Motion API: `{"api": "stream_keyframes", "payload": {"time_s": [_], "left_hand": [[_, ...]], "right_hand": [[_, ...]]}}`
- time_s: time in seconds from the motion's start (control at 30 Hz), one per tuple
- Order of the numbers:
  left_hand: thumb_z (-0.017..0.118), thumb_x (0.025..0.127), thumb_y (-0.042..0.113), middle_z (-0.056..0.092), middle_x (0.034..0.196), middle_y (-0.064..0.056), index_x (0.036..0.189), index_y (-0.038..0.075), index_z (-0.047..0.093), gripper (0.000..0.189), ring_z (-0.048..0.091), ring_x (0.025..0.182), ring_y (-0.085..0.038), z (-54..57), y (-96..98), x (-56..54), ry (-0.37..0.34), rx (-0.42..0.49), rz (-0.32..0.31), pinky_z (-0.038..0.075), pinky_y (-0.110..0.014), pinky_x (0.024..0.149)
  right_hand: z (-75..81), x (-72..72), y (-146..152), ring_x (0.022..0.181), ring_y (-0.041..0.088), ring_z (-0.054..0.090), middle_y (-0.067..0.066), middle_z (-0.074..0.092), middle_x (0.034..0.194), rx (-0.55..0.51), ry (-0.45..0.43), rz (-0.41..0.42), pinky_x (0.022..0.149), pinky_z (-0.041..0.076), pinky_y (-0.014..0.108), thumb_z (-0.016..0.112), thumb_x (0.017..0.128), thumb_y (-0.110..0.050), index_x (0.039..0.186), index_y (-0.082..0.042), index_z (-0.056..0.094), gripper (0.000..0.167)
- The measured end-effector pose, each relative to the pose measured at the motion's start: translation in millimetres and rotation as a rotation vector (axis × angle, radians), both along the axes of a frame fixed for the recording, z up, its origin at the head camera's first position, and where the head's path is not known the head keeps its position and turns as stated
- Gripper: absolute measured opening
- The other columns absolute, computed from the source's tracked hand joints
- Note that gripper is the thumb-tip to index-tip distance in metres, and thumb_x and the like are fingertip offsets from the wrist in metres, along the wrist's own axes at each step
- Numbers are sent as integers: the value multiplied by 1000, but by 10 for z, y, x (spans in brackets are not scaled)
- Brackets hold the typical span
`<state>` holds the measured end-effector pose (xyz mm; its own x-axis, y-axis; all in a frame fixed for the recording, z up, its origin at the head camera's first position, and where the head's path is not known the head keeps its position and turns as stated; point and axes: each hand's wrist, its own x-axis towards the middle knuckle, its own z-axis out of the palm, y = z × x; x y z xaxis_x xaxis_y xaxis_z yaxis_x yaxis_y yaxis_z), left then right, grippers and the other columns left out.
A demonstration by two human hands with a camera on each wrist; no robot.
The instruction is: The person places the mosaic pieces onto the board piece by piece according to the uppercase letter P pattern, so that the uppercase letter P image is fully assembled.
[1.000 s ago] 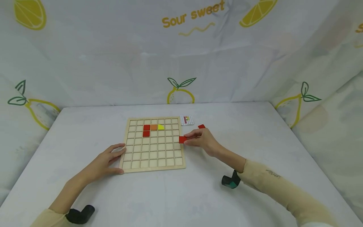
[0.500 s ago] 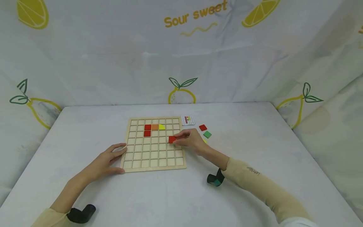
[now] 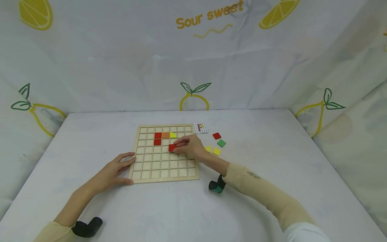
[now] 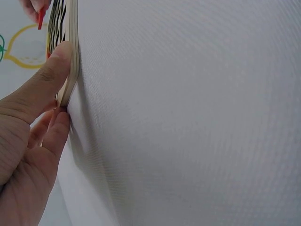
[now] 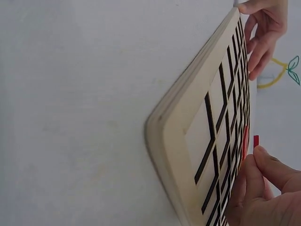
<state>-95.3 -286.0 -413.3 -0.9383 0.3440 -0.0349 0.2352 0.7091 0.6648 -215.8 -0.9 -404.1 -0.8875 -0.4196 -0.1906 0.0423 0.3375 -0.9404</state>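
The right hand pinches a red tile between thumb and fingers over the middle of the board, a little to the far side. In the right wrist view this tile stands out from the thumb tip, apart from the board's surface.

The left hand touches the board at its left side, fingers and thumb spread: the thumb at the near left corner, the fingertips farther along the left edge. The left wrist view shows the thumb against the rim.

The board lies flat on the white table, its face divided into square cells. In the second row from the far edge sit, left to right, a red square, an orange square and a yellow piece with a rounded far right corner. A second red square sits just near of the first.

Just beside the board's far right corner lies a small card printed with a coloured grid. Farther right are a loose red tile, a green tile and a yellow tile; another yellow piece is partly hidden by the right arm. Tan sleeves cover both forearms. Behind hangs a white cloth with lemon prints.
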Motion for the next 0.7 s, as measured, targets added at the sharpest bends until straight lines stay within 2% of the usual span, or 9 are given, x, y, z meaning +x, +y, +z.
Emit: {"api": "stream_keyframes", "payload": {"time_s": [0.2,0.47,0.7], "left_hand": [[82,73,12,31,146,-23,136,-16,40,81,37,132,-43,4,-6,5,-11,13,-3,44,-41,100],[82,73,14,31,146,-23,136,-16,41,81,37,131,-44,30,27,7,-7,17,2,45,-41,99],[82,72,11,30,147,-23,137,-15,40,82,38,132,-43,30,17,7,-31,5,21,44,-40,99]], "right_hand": [[-10,5,-148,80,13,66,11,71,89,25,72,36,73,57,19,78,79,-3,100,2,71,23],[-22,5,-287,78,13,67,11,71,87,28,93,50,72,57,19,78,78,-2,98,2,72,21],[-67,8,-353,74,11,66,9,71,84,69,130,52,69,56,17,79,78,-3,96,1,73,20]]}}
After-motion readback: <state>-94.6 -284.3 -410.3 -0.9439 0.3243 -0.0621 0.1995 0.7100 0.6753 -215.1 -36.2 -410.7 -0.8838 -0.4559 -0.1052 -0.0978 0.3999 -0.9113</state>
